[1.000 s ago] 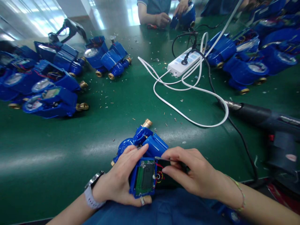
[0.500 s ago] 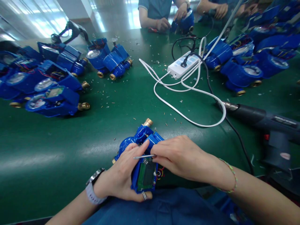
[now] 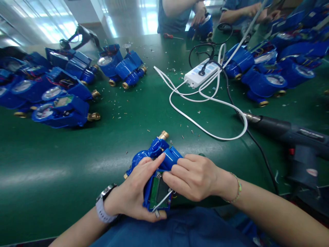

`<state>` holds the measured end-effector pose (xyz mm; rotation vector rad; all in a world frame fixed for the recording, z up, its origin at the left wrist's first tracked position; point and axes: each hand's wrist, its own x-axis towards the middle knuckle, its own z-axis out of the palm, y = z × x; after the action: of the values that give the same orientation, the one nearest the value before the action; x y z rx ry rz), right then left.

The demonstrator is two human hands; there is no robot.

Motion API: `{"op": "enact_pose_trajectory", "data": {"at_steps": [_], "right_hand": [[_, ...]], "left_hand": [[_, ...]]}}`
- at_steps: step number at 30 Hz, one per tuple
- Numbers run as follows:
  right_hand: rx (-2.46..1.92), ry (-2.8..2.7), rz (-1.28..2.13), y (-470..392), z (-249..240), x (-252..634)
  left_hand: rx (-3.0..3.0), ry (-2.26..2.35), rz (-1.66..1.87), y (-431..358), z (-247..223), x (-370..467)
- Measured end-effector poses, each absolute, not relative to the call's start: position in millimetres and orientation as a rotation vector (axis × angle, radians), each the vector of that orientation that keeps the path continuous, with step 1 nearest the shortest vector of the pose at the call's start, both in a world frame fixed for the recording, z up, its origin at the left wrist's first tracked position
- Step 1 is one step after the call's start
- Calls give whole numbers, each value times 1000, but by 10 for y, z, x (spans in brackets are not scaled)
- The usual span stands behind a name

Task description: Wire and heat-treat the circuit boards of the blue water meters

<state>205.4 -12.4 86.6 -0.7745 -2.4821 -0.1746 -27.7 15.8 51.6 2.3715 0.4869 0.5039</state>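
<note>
A blue meter [image 3: 169,158] with brass ends lies at the near edge of the table, its open box showing a green circuit board [image 3: 155,192] and a dark display. Around its left side wraps my left hand [image 3: 135,188], thumb near the blue cover and fingers at the lower edge. My right hand [image 3: 192,176] is closed on a thin metal tool [image 3: 163,200], whose shaft slants down and left across the board to the box's lower corner. Coloured wires show partly beneath my right hand.
Blue meters [image 3: 61,111] crowd the left, and more [image 3: 267,80] stand at the right. A white power strip [image 3: 202,72] with looped cable lies mid-table. A heat gun [image 3: 290,132] is at right. Across the table, people's hands [image 3: 199,15] work near a red-handled screwdriver [image 3: 168,35].
The thin tool has swung from near my left thumb down across the board. My right hand has turned and shifted slightly left. Across the table, a person's arm has lifted off the screwdriver.
</note>
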Motion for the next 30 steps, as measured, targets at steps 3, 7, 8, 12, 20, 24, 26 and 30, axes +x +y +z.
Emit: {"op": "enact_pose_trajectory", "data": {"at_steps": [3,7,8,12,20,24,26,30], "right_hand": [[-798,-2487,-157,-101,857,2028],[-853,-2468,-129,-107,855,1973],[-862,-2462,-119,-108,860,1963],[-833,-2506,-28,-95,900,1982],[-694,-2575,-68,-70,920,2116],[-658,-2515,-181,-75,887,2074],[-668,-2475,-190,-79,872,2047],[-748,-2406,-158,-97,866,1997]], "left_hand": [[2374,476,495,168,531,-277],[2369,470,496,178,535,-261],[2369,467,499,180,535,-257],[2359,457,511,182,539,-259],[2343,494,504,175,510,-271],[2334,482,494,175,525,-263],[2335,481,495,173,532,-266],[2333,502,524,169,518,-281]]}}
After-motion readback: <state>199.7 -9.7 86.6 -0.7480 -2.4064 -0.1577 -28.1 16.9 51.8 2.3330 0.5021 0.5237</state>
